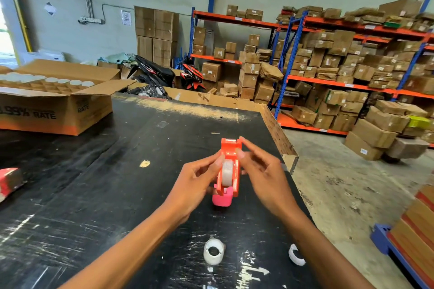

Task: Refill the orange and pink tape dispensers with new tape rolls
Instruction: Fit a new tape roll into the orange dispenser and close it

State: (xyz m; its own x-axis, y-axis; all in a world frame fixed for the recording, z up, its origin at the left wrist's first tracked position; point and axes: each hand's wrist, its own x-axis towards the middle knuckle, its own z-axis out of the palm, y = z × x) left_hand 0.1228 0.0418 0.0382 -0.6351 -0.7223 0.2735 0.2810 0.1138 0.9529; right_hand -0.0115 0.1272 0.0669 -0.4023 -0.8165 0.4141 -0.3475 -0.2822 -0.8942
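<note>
We've got the orange dispenser (pixel 229 166) up off the black table (pixel 131 171), left hand (pixel 195 183) pinching its side. Our right hand (pixel 263 171) fingertips pinch its front end, a tape roll (pixel 227 172) seated inside.

Daylight floods in from the doorway (pixel 5 37) at my far left, blown out to white, and the room is evenly bright with soft shadows. The wide lens bends the shelves (pixel 352 73) at the right edge, where boxes smear; my hands look slightly blurred.

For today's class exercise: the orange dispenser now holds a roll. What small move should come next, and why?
Probably draw the tape end forward to the cutter: the roll sits inside the orange dispenser, the left hand steadies it, and the right hand fingertips are by its front.
</note>
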